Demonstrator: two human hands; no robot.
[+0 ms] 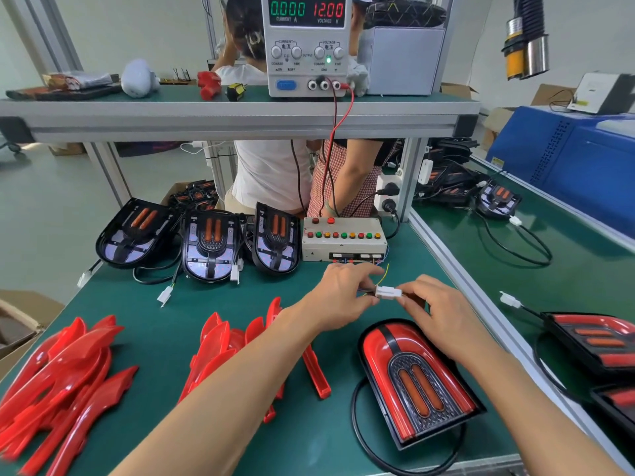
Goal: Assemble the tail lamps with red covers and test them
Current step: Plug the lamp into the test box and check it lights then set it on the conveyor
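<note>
I pinch the small white plastic plug connector between my left hand and right hand, above the assembled red-covered tail lamp lying on the green bench mat. If the halves meet skewed, pins could bend. A tug may strain the thin coloured wires to the beige button test box.

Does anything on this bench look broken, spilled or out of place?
Nothing looks damaged or spilled. The red covers lie in loose, jumbled piles, and the lamp bases at the back sit at different tilts with cables trailing.
</note>
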